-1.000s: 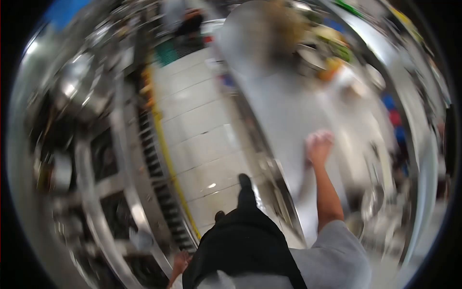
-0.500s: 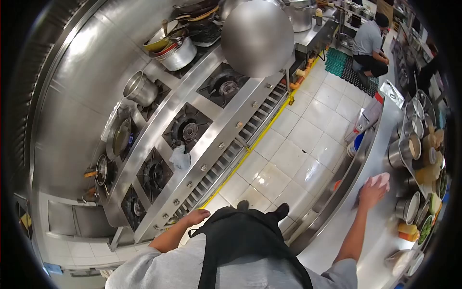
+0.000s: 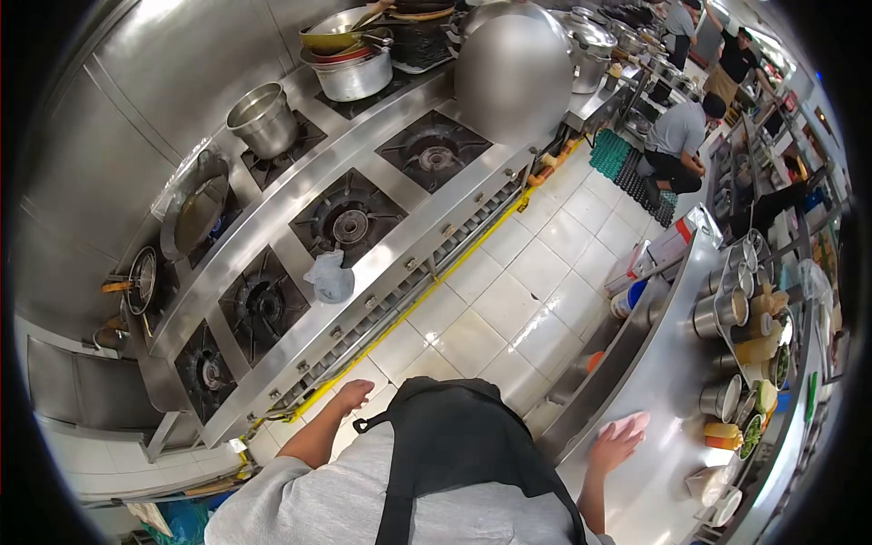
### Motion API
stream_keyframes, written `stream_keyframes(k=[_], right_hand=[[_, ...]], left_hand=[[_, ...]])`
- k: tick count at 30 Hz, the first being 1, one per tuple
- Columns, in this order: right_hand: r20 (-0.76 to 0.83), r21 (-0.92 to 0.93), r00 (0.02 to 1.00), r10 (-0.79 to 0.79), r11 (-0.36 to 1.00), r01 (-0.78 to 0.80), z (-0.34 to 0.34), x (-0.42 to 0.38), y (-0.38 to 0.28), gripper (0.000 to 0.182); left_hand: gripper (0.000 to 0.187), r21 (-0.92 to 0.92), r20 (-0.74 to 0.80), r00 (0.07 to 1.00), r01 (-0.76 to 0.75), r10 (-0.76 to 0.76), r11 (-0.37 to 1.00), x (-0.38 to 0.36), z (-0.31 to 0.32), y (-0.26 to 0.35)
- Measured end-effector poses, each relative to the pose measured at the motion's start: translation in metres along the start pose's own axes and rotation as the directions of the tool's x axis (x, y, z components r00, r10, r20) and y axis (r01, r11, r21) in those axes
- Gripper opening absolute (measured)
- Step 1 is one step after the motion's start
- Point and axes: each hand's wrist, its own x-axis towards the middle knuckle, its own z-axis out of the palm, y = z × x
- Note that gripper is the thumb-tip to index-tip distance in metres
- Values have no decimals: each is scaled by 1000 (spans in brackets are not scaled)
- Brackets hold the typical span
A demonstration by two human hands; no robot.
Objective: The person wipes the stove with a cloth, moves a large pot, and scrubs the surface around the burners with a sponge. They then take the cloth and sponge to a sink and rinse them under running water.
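Note:
My right hand [image 3: 616, 449] presses on a folded pink cloth [image 3: 635, 421], which lies against the steel counter [image 3: 668, 381] on the right. The fingers rest over the cloth and partly hide it. Low at my left side, my left hand [image 3: 355, 394] hangs over the floor near the stove's front edge. Its fingers are loosely curled in, and nothing shows in them. Closest to it on the stove [image 3: 372, 282] is a knotted pale plastic bag [image 3: 330, 277], beside a burner.
Along the counter's far side stand steel pots [image 3: 720, 396], yellow-orange containers [image 3: 723, 436] and herbs [image 3: 751, 434]. A large pot [image 3: 263, 120] and a wide pan [image 3: 195, 211] sit at the stove's back. A co-worker [image 3: 677, 136] crouches by a green and black mat [image 3: 627, 168]; others stand beyond.
My right hand has slid the pink cloth along the counter toward me. My left hand has shifted slightly left. The view has turned, showing more people at the far end.

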Motion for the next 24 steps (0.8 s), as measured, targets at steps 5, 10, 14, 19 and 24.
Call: stream_keyframes(k=[5,10,14,19,24], right_hand=[[194,-144,951,242,966,-217,-10,-56,42,66],[462,-78,775,432,889,-450,-59,-65,65,64],[534,-54,666,521,807,-589,15,-57,140,61],[412,-334,733,541,838,-431,8,-47,96,70],[347,-200,786,512,859,-472,-80,-42,-6,84]], left_hand=[[54,-121,-16,983,181,-184,976,10,-31,-90],[54,-260,-53,949,287,-310,922,14,-51,-145],[54,-323,-37,952,276,-304,905,29,-53,-156],[51,-394,-28,979,175,-202,902,51,-46,-136],[44,-408,-90,982,115,-166,906,74,-45,-124]])
